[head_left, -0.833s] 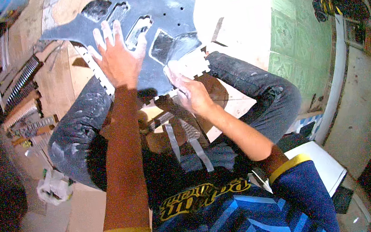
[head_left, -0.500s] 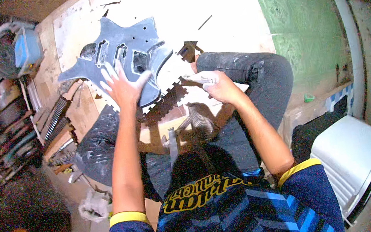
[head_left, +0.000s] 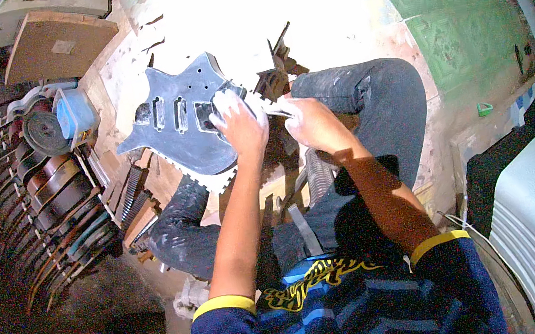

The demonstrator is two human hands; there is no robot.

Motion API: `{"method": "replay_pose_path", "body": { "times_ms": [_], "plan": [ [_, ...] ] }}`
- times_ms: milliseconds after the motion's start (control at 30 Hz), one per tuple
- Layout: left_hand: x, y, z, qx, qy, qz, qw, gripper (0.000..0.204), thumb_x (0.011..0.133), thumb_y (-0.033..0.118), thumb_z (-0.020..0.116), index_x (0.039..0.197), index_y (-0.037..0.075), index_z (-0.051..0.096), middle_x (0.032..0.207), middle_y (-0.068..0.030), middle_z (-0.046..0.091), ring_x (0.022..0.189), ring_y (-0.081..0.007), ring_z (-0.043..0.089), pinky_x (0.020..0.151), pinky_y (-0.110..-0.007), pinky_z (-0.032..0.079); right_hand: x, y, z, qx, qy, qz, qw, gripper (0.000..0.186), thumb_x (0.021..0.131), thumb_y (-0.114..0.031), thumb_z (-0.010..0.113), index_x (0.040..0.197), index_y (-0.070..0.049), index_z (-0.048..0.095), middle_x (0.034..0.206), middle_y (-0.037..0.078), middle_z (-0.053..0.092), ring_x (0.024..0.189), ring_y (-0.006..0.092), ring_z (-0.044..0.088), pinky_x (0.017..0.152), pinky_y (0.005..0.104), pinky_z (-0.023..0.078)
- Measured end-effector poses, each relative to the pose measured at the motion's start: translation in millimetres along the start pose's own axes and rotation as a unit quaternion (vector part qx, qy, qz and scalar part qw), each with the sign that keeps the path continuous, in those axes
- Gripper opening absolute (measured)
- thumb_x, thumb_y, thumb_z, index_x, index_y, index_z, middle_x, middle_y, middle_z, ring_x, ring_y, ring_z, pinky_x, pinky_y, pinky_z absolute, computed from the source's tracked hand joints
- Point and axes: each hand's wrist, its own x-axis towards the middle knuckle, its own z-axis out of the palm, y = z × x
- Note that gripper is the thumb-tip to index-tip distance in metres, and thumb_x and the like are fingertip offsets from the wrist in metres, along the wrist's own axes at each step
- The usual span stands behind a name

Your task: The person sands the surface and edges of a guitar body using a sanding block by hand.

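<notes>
A grey electric guitar body (head_left: 190, 144) lies face up in front of me, its dark pickup slots and cavities showing. My left hand (head_left: 241, 125) grips its right side by the cutaway, powdery fingers bent over the surface and the thumb partly hidden. Just to the right, my right hand (head_left: 307, 119) pinches a pale, thin piece (head_left: 277, 106) that points toward the body's edge. Glare and white dust blur that piece, so its exact kind does not show. The two hands are close together.
My bent leg (head_left: 390, 98) stands right of the work. Dark scraps (head_left: 280, 67) lie beyond the hands. A row of guitar bodies (head_left: 62, 192) fills the left side, near a blue tub (head_left: 72, 117). A brown board (head_left: 55, 43) stands at far left, a pale ribbed casing (head_left: 534, 216) at right.
My left hand has moved right across the guitar body, from spread flat to bent at its right side. The right hand has turned and come nearer to it. The whole view has shifted.
</notes>
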Motion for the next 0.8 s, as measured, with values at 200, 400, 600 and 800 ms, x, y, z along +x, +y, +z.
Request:
{"method": "replay_pose_path", "body": {
  "times_ms": [200, 400, 600, 800],
  "plan": [
    [-2.3, -10.7, -9.9, -0.079, -0.057, 0.234, 0.967, 0.065, 0.087, 0.021, 0.062, 0.143, -0.003, 0.041, 0.14, -0.0254, 0.05, 0.135, -0.0396, 0.042, 0.116, -0.053, 0.026, 11.0, 8.3, -9.4, 0.166, 0.17, 0.063, 0.969, 0.031, 0.079, -0.002, 0.05, 0.104, -0.002, 0.069, 0.106, 0.018, 0.068, 0.1, 0.0355, 0.065, 0.091, 0.0399, 0.051],
    [-40.0, -14.8, -34.8, -0.494, 0.05, -0.009, 0.868, 0.038, 0.091, 0.015, 0.063, 0.126, 0.0, 0.06, 0.111, -0.0162, 0.067, 0.1, -0.0239, 0.066, 0.091, -0.033, 0.05, 14.4, 9.7, 7.7, 0.252, 0.044, 0.135, 0.957, 0.015, 0.085, -0.011, 0.065, 0.094, 0.0, 0.07, 0.086, 0.007, 0.07, 0.079, 0.0162, 0.065, 0.072, 0.0295, 0.052],
    [-60.0, -30.6, -47.0, -0.632, -0.036, -0.07, 0.771, 0.026, 0.096, 0.025, 0.063, 0.108, 0.003, 0.064, 0.099, -0.0023, 0.063, 0.086, -0.0108, 0.055, 0.082, -0.028, 0.045, 9.9, 18.7, 50.5, 0.393, -0.125, 0.134, 0.901, 0.022, 0.09, -0.019, 0.068, 0.107, -0.005, 0.071, 0.084, 0.0, 0.067, 0.072, 0.0082, 0.062, 0.061, 0.0244, 0.052],
    [-80.2, -49.5, -28.5, -0.829, -0.186, -0.179, 0.497, 0.037, 0.1, 0.034, 0.055, 0.125, 0.006, 0.054, 0.105, -0.0052, 0.064, 0.089, -0.0136, 0.063, 0.077, -0.029, 0.053, 2.3, 4.1, 49.1, 0.499, -0.216, 0.192, 0.817, 0.028, 0.094, -0.023, 0.066, 0.115, -0.005, 0.066, 0.099, 0.004, 0.07, 0.087, 0.0114, 0.067, 0.072, 0.0239, 0.056]
  ]
}}
